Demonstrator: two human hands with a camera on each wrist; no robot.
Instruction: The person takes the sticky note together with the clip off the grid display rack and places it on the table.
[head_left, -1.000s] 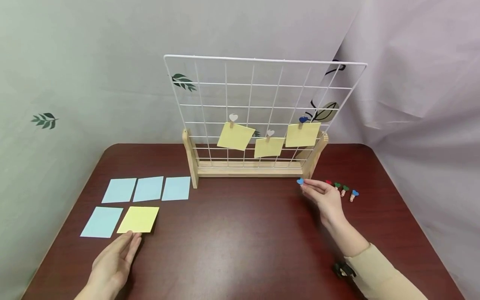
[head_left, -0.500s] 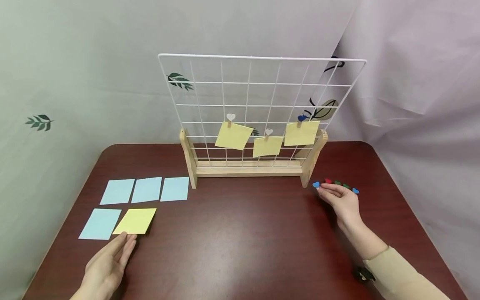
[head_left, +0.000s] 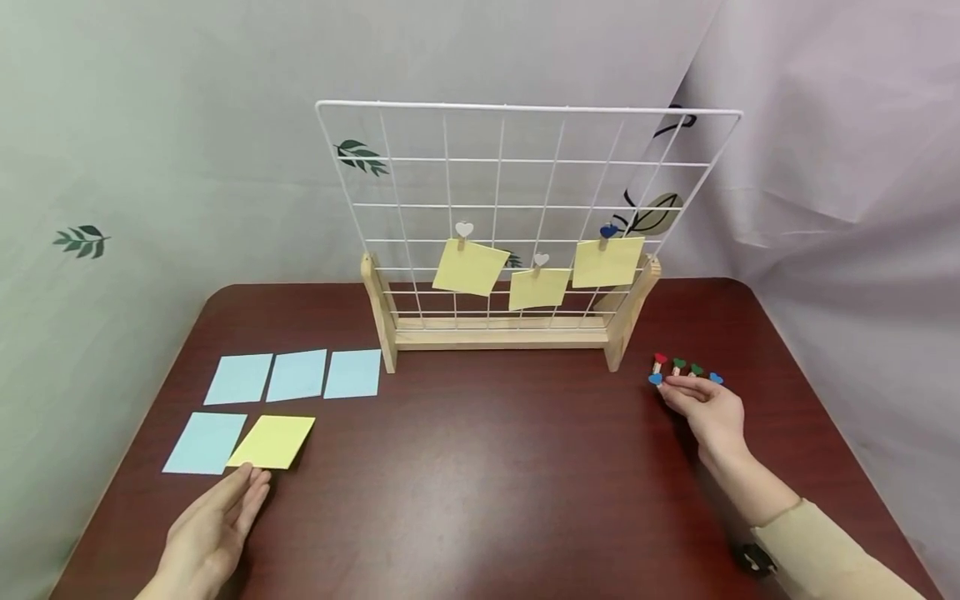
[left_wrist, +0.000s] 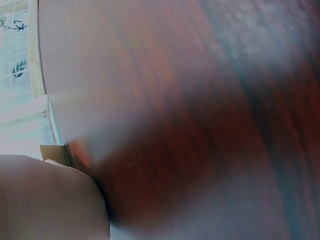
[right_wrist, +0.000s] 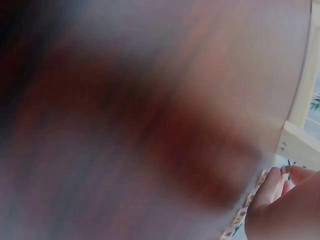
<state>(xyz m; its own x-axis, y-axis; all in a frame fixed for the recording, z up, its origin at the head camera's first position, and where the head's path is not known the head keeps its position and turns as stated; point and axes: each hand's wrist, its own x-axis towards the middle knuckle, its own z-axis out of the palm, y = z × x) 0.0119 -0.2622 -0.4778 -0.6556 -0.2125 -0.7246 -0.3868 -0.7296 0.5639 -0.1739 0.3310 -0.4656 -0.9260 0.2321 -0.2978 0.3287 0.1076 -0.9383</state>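
Note:
At the lower left my left hand pinches the near edge of a yellow sticky note between thumb and fingers. The note is tilted, its right side lifted over the table. My right hand pinches a small wooden clothespin topped with a light blue heart. It is held just in front of a red-heart clothespin. In the right wrist view my right hand is at the lower right edge, beside the row of clothespins.
A white wire grid on a wooden stand holds three yellow notes, each clipped by a heart clothespin. Several blue notes lie on the left of the table. Green clothespins and a blue one lie behind my right hand.
My right hand has moved right, carrying the blue-heart clothespin from near the stand's foot to the row of clothespins. My left hand has shifted slightly left, still pinching the yellow note.

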